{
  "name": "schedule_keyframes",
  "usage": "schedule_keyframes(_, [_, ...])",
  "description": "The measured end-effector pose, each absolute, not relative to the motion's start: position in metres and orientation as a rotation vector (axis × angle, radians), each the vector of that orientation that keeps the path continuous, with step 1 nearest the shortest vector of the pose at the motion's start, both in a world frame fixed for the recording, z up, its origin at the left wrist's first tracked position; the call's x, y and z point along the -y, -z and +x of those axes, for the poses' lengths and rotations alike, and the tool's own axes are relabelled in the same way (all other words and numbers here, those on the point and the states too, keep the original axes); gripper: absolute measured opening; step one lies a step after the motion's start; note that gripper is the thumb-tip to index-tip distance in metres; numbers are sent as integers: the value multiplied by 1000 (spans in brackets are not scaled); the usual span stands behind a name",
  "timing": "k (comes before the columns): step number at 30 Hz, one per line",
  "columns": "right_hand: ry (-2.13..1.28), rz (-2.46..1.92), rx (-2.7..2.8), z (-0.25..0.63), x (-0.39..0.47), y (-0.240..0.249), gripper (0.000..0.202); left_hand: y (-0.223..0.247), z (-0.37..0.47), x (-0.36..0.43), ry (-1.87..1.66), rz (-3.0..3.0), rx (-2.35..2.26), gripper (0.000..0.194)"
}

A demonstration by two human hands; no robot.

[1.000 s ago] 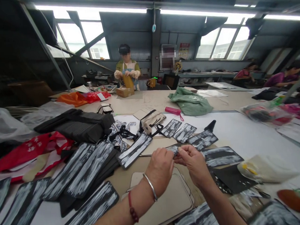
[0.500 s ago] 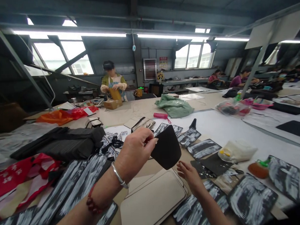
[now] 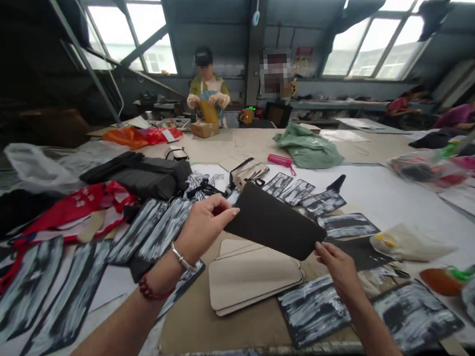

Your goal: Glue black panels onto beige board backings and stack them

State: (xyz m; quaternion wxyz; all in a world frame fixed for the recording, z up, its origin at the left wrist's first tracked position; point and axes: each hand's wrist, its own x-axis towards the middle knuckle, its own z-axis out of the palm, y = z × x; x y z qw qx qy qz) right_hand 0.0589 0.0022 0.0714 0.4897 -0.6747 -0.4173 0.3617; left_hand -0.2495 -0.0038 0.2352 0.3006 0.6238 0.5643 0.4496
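Observation:
A flat black rectangular panel (image 3: 276,221) with rounded corners is held up and tilted in front of me. My left hand (image 3: 208,221) pinches its left end between thumb and fingers. At its lower right corner, my right hand (image 3: 335,260) pinches the edge. Below the panel lies a small stack of cream rounded panels (image 3: 253,282) on a brown board (image 3: 197,326). Black panels smeared with white streaks lie around it, one streaked panel (image 3: 314,308) close beneath my right hand.
Stacked black pieces (image 3: 143,177) and red fabric (image 3: 77,211) lie to the left. A green bag (image 3: 309,146) and a pink tube (image 3: 280,160) sit farther back. At right are a clear plastic bag (image 3: 413,241) and an orange-brown bottle (image 3: 441,282). A co-worker (image 3: 208,92) stands across the table.
My right hand has taken hold of the black panel's right corner. The panel now stretches out lengthwise between both hands. My view has tipped downward and turned left.

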Motion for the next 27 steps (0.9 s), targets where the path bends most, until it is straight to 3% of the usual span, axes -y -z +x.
schedule_keyframes(6, [-765, -1898, 1563, 73, 6, -32, 41, -94, -275, 63, -1027, 857, -1604, 33])
schedule_keyframes(10, [-794, -1955, 1804, 70, -2, -6, 36, -31, -264, 91, -1035, 623, -1689, 35])
schedule_keyframes(14, [-808, -2001, 1842, 64, -18, 5, 33, -8, -260, 88, -1039, 608, -1781, 33])
schedule_keyframes(20, [-906, -1985, 1811, 56, -32, 12, 46, -8, -265, 77, -1005, 632, -1899, 29])
schedule_keyframes(27, [-816, -1987, 1858, 51, -40, 16, 43, 3, -266, 74, -953, 634, -1941, 30])
